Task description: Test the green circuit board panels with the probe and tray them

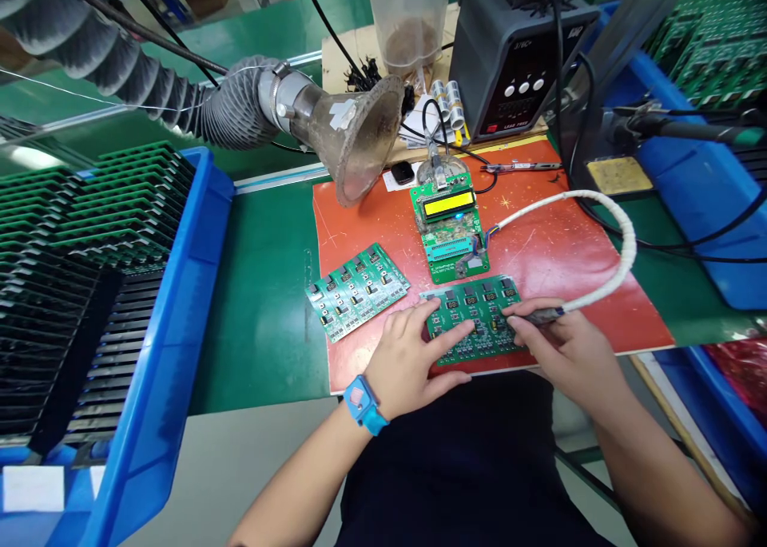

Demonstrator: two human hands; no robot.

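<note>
A green circuit board (464, 343) with several small digit displays lies on the red mat in front of me. My left hand (413, 355) rests on its left part, fingers spread out and one fingertip touching the components. At the board's right side, my right hand (569, 347) pinches a wired probe connector (542, 315) against the parts there; its tip is hidden by my fingers. A white wrapped cable (623, 235) loops from this connector to a programmer board (447, 239) with a lit yellow screen. Left of my board, further circuit boards (359, 287) lie tilted, seemingly stacked.
A fume extractor funnel (371, 144) hangs over the mat's back edge. Blue bins with circuit boards stand at left (200, 212) and right (689, 188). A soldering station (509, 60) sits at the back, with a soldering iron (689, 128) at right. Tweezers (521, 167) lie behind the cable.
</note>
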